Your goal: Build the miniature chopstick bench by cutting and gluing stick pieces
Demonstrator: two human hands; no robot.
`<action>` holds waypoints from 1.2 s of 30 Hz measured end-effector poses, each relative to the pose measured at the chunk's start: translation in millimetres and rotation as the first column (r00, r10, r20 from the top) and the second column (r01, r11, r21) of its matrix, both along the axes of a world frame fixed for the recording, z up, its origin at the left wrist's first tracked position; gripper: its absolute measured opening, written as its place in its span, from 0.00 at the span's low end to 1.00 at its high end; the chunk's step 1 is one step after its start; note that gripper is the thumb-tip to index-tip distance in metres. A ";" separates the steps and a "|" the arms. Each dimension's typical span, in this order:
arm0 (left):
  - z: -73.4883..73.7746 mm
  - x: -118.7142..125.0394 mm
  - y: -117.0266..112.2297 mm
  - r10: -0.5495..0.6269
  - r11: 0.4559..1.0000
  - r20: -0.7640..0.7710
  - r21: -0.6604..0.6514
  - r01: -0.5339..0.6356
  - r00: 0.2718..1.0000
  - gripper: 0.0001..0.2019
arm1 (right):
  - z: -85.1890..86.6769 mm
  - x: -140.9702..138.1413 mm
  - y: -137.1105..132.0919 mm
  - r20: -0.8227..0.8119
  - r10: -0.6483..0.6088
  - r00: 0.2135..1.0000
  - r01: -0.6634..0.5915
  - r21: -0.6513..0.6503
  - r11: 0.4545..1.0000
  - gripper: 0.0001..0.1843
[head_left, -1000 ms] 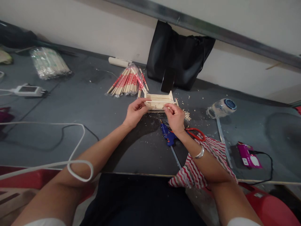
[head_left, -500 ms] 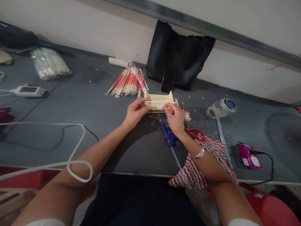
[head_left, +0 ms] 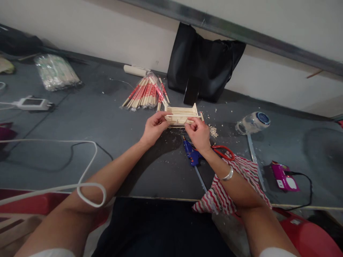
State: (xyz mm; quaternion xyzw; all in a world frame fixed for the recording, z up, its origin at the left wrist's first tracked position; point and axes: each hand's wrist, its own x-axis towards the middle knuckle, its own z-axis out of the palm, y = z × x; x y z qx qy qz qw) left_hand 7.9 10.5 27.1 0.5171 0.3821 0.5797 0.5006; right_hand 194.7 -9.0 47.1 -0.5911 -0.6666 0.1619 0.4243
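Observation:
A small frame of pale wooden sticks [head_left: 180, 111] sits on the grey table in front of me. My left hand [head_left: 154, 127] grips its left end between thumb and fingers. Along the front right side, my right hand [head_left: 198, 132] has its thumb and fingertips pinched together against the sticks; whether a small piece is between them is too fine to make out. Just below the right hand lies a blue glue gun [head_left: 190, 152], its nozzle toward the frame and a clear glue stick [head_left: 200, 178] out of its back. Red-handled scissors [head_left: 224, 151] lie partly under my right wrist.
Behind the frame are red-banded chopsticks [head_left: 146, 93] in plastic, a phone [head_left: 191, 91] and a black bag [head_left: 203, 60]. A jar [head_left: 253, 123], striped cloth [head_left: 227, 185] and magenta power box [head_left: 284, 176] are to the right. A white cable [head_left: 91, 160] loops over my left forearm.
My right hand's fingers have shifted slightly left along the front of the stick frame. My left hand and the frame stay where they were.

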 end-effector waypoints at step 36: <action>-2.1 -0.7 0.3 -0.009 1.000 0.011 -0.005 0.009 1.000 0.11 | -6.1 1.7 5.1 0.103 0.011 0.995 -0.014 0.026 1.000 0.04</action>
